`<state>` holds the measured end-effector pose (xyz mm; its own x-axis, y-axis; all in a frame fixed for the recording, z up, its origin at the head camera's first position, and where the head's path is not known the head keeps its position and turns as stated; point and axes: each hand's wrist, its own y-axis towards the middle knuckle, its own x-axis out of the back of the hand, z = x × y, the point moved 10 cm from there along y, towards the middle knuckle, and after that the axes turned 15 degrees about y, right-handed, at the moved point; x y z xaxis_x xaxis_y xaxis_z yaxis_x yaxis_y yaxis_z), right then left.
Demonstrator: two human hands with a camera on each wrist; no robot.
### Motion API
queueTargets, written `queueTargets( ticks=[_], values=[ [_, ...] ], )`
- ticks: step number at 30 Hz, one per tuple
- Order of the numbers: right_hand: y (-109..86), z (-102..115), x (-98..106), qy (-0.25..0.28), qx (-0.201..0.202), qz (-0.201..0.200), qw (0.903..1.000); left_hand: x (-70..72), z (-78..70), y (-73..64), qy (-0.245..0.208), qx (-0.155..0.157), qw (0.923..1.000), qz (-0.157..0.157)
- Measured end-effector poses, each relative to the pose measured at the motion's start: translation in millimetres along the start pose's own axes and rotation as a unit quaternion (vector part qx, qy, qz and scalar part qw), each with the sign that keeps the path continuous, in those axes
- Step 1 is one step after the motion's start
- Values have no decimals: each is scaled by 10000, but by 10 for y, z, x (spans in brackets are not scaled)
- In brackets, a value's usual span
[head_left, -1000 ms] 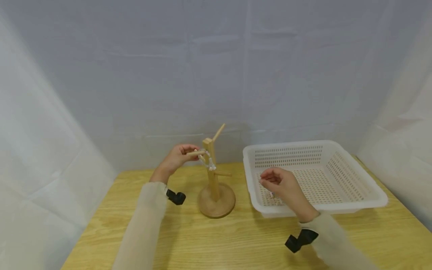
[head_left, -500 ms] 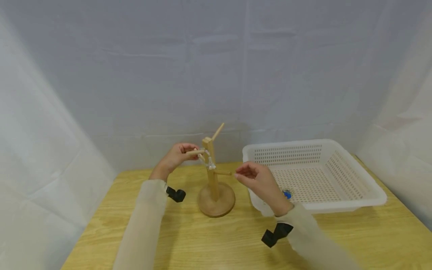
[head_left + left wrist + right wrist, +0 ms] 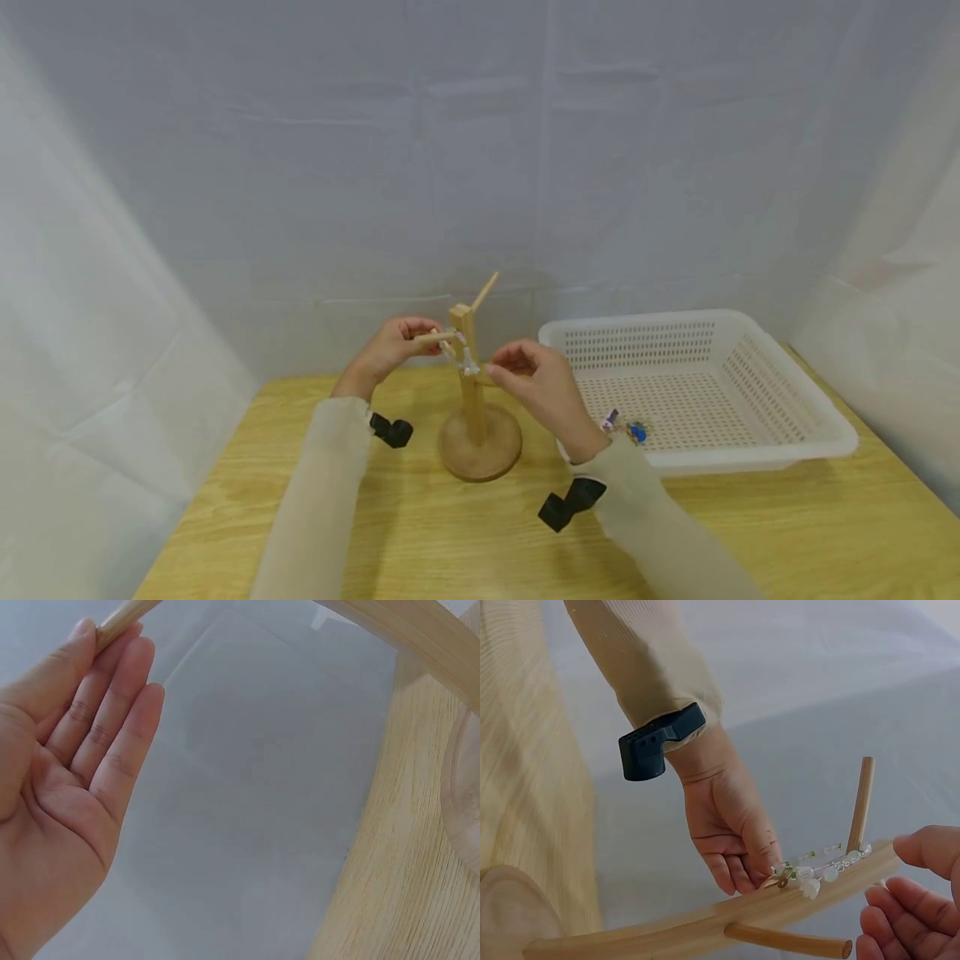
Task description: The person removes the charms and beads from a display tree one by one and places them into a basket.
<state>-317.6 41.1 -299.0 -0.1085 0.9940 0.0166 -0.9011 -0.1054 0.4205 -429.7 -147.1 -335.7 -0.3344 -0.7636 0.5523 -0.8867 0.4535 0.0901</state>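
Observation:
A wooden stand with a round base and several pegs stands on the table. A bracelet of clear beads and white flower-shaped pieces hangs along its post. My left hand is at the stand's left side. In the left wrist view its thumb and fingertips pinch the end of a wooden peg. Beside the stand's lower right peg is my right hand, fingers loosely bent, with nothing visible between them. Whether its fingertips touch the stand or bracelet is unclear.
A white perforated plastic basket stands to the right. Inside, near its front left corner, lie a blue trinket and a small purple-and-white piece. White sheeting hangs behind the wooden table.
My right hand has moved left from over the basket to the stand, uncovering the small things in the basket. The left hand has stayed at the stand.

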Motion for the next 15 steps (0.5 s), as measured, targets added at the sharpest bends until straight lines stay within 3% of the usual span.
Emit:
queueTargets(
  ticks=[9,15],
  values=[
    [81,69,-62,-155,466,-185,9986,-4,10,21,19,-47,10000,11],
    [109,94,-111,-445,425,-198,9979,-16,1,30,31,-115,9999,16]
  ],
)
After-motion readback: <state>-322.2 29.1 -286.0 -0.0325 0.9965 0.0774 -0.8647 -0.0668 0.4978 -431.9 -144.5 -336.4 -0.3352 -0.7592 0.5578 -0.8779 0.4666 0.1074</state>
